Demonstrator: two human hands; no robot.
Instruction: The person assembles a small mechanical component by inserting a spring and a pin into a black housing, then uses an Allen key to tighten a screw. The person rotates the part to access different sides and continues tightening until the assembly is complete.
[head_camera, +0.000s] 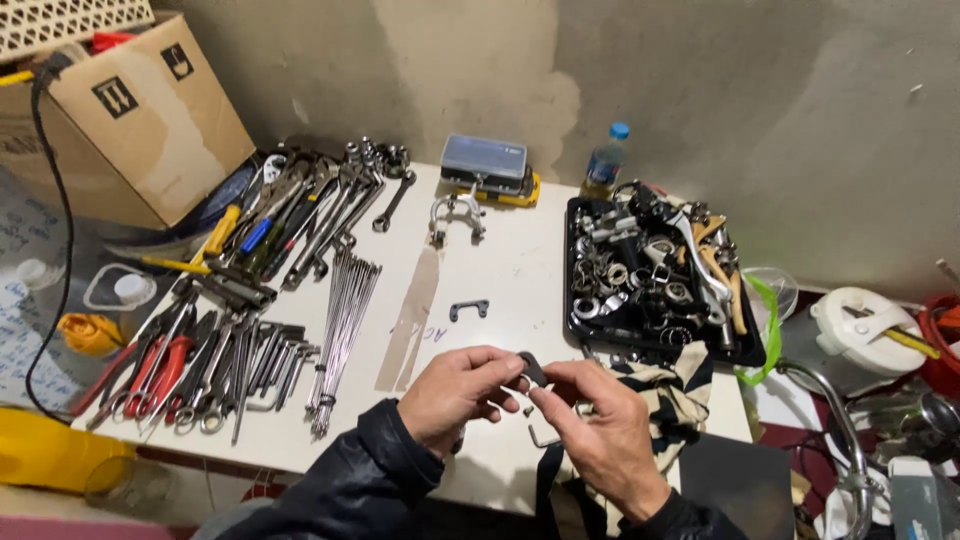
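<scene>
— What do we have pinched here?

— A small dark flat metal piece, held up between both our hands above the near edge of the white tabletop; our left hand and right hand each close their fingers narrowly on it.

— How will it handle?

— Stiff and light, we judge, perhaps greasy and slippery; best gripped by its edges.

— And around it?

— A small bent hex key lies just below on the striped cloth; a small dark bracket sits farther back; the black tray of bicycle parts stands to the right; wrenches and pliers spread left.
</scene>
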